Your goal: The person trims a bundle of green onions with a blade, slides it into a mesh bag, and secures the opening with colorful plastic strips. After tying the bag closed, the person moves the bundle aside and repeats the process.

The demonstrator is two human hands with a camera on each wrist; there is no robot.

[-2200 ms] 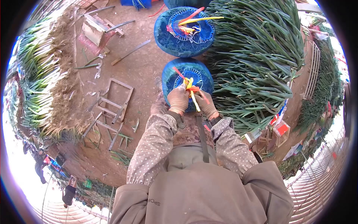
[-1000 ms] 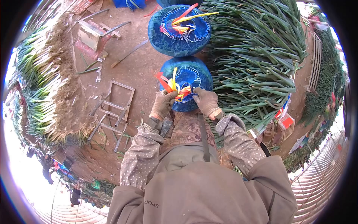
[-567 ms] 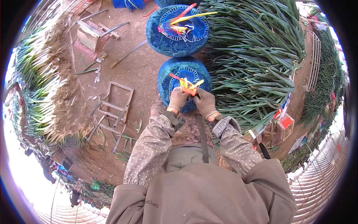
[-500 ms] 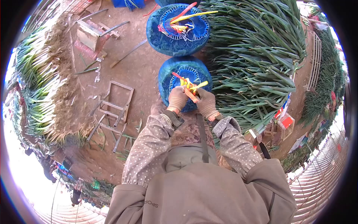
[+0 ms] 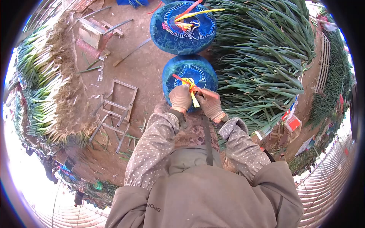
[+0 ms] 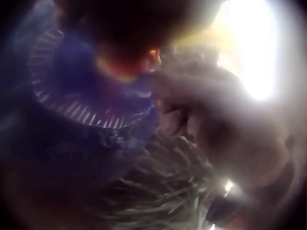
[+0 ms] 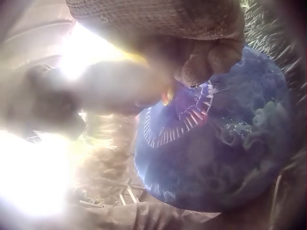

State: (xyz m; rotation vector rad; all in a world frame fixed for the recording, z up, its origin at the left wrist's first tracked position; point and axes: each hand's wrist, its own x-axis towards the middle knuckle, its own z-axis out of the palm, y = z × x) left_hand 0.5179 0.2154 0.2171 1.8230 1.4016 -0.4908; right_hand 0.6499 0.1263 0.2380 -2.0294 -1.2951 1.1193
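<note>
In the head view my gloved left hand pinches a bunch of yellow and orange plastic strips. Opposite it, my gloved right hand grips the orange strip, whose end lies over the fingers. Both hands are close together over a round, padded blue bundle with a ring of white stitching, and they cover its near part. The right wrist view shows the same blue bundle, with its patterned cloth side, below the right glove. Blur and glare obscure the fingertips in the left wrist view.
A second blue bundle, with loose strips on top, stands just beyond. Leafy green onions are heaped at the right; more, with white stalks, line the left. A metal frame and a long-bladed knife lie on the dirt.
My hands spread apart with the strips about a second ago, then came back together. Since then the yellow end has swung downward and the orange strip now crosses over the right hand.
</note>
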